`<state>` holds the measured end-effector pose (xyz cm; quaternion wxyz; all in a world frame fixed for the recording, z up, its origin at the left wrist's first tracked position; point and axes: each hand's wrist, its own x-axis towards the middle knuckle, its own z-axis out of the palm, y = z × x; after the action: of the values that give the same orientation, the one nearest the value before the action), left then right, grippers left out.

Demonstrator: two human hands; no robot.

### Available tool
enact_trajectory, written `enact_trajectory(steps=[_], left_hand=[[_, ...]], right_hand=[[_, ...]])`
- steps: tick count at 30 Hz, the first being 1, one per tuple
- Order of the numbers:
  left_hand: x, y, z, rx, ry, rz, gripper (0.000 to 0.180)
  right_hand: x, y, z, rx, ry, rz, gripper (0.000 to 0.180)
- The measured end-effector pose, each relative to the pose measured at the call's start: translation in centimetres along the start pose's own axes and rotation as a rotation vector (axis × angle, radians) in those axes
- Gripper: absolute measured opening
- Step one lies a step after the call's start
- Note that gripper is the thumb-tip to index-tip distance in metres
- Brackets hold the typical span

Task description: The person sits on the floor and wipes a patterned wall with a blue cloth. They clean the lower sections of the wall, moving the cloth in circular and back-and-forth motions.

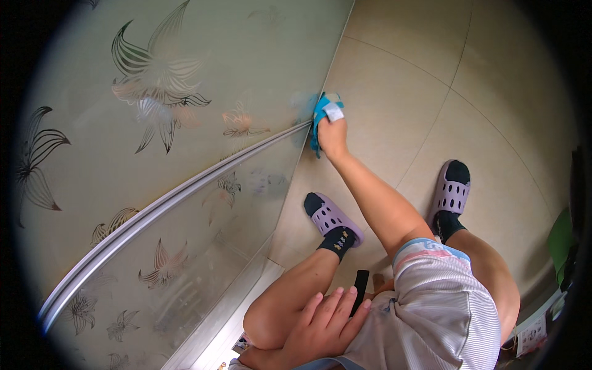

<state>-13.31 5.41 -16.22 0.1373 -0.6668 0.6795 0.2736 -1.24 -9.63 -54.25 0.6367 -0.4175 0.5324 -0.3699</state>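
the cloth (322, 117), blue with a white tag, sits at about twelve o'clock from us, pressed on the frosted glass door (185, 92) just above its metal rail (185, 191). our right hand (333, 135) is on it, fingers closed over the cloth, arm stretched straight forward. our left hand (327, 320) rests flat on the knee at six o'clock, fingers slightly apart.
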Motion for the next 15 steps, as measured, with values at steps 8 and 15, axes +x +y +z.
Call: enact_trajectory(steps=[8,15], left_hand=[[-0.1,0.1,-0.8,-0.067,-0.109,-0.039,0.038],[0.2,0.7,-0.7,-0.064,-0.068,-0.025,0.04]], right_hand=[[17.0,-7.5,-2.4,0.037,0.113,0.117,0.019],[9.3,-2.1,-2.0,-0.039,-0.072,0.099,0.021]])
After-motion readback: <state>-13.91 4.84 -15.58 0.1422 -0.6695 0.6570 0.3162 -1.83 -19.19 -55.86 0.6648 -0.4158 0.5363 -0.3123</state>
